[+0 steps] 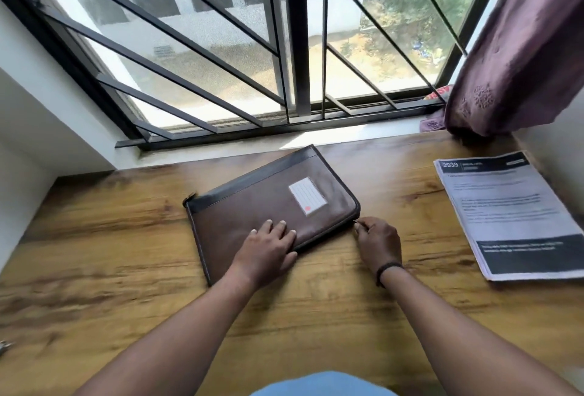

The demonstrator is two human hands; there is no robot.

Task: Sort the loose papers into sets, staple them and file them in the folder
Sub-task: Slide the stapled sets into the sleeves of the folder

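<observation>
Far left of both hands, near the surface (94,253) edge: a small metal item, too cut off to identify. Left hand (268,247) flat on the brown folder (252,206), fingers straight and spread, pressing it down. Right hand (377,242) at the folder's right corner, fingertips pinched on what looks like the zipper pull (356,221). Folder closed, lying askew just ahead of both hands. Well right of the right hand: the papers (505,212), one stack, not in separate sets. Likely step: opening the folder. Next move calls for drawing the pull along the edge while bracing the cover. Both forearms extended forward, wrists low.
</observation>
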